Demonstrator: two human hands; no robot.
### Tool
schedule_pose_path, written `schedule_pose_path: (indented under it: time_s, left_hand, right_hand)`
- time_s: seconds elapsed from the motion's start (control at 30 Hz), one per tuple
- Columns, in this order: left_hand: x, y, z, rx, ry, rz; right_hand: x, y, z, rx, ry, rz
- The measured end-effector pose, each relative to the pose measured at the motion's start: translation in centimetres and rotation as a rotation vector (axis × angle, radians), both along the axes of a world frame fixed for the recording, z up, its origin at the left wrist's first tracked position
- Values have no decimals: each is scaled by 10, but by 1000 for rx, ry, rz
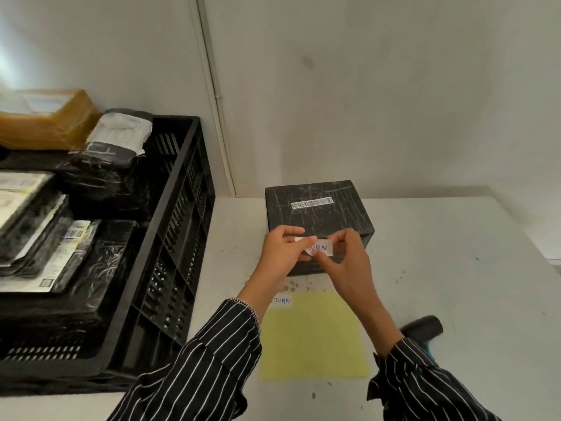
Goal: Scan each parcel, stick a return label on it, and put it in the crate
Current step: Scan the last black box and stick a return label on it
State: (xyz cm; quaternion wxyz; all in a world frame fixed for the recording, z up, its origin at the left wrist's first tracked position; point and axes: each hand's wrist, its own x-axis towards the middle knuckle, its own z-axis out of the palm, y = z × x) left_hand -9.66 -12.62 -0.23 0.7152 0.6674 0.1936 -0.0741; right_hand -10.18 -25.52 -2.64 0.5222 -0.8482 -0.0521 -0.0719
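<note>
A black box parcel (318, 208) with a white barcode strip on top stands on the white table (455, 268). Just in front of its near edge, my left hand (282, 253) and my right hand (349, 262) pinch a small white return label (320, 249) between their fingertips, its blue lettering facing me. A yellow backing sheet (312, 338) lies below my hands, with one more return label (280, 301) at its top left corner. The black crate (179, 238) stands to the left, filled with several wrapped parcels. The black scanner (423, 328) lies at the right, partly behind my right sleeve.
Inside the crate lie black-wrapped parcels (91, 183) with white shipping labels and a brown taped box (48, 120) at the far left. A grey wall rises right behind the table. Bare table surface stretches right of the parcel.
</note>
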Motion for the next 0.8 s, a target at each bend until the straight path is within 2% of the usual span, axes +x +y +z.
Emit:
schedule_pose_path:
  time_s: [0.17,0.3,0.4,0.53,0.63,0.8]
  left_hand:
    - [33,2,-1,49,30,116]
    - [59,-2,-8,190,59,161]
    - [71,-6,-9,422,34,114]
    - [78,-7,-15,617,34,63]
    - [80,-9,-24,723,23,59]
    - [80,-12,-32,820,15,76]
  right_hand:
    - [45,2,5,14,121,-48]
    - [79,1,2,-178,164,-17]
    - [99,2,-1,-274,212,7]
    - [111,3,-6,-467,228,46]
    - [115,5,-11,-592,213,47]
    - [115,8,-19,-690,132,2]
